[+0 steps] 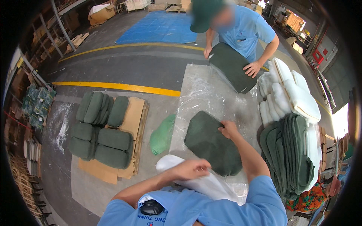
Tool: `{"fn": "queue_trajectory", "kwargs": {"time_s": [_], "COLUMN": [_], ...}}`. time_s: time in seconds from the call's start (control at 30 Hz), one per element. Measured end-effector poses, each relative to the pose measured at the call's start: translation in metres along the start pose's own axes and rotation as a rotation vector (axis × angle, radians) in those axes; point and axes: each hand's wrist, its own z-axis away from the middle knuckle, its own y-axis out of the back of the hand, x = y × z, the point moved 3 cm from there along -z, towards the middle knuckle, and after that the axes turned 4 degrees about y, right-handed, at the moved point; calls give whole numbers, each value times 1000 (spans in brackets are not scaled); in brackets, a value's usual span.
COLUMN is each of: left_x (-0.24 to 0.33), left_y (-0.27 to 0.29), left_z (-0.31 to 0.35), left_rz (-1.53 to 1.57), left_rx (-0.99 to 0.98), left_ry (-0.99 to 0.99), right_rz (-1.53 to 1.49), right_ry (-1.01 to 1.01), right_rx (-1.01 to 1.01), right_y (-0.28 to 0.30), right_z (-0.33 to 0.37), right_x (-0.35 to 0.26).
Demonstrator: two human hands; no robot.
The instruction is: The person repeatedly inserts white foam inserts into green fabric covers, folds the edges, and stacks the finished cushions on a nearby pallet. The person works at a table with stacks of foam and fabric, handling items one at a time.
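A dark green fabric cushion cover lies flat on the plastic-wrapped table in front of me. My right hand is closed at its upper right edge, fingertips pinching the cloth. My left hand hovers near the lower left of the cover, above a white padded piece that lies against my body. The left fingers are bent and smeared by motion, so their grip is unclear. Across the table, a co-worker's hands hold a dark green covered cushion with a pale side showing.
Folded dark green covers and stacked white cushion pads stand at the table's right. On the left, filled green cushions sit on a cardboard-topped pallet. A green plastic bag lies beside the table. A blue sheet covers floor behind.
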Motion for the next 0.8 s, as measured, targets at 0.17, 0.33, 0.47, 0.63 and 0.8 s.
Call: {"fn": "queue_trajectory", "kwargs": {"time_s": [0.17,0.33,0.47,0.63,0.8], "left_x": [-16,-10,-2,40,49], "left_y": [79,114,127,103,96], "left_z": [26,3,-21,-28,-21], "left_rz": [-321,-454,94,149,-138], "left_rx": [408,725,659,626,883], "left_ry": [290,235,-131,-120,-264], "right_rz": [-239,-378,-551,-819,-877], "right_ry": [277,350,267,135,187], "right_rx": [127,393,480,536,563], "right_y": [68,142,161,144,113], "right_z": [52,120,144,184,190], "right_x": [-48,-65,-67,-36,-31]}}
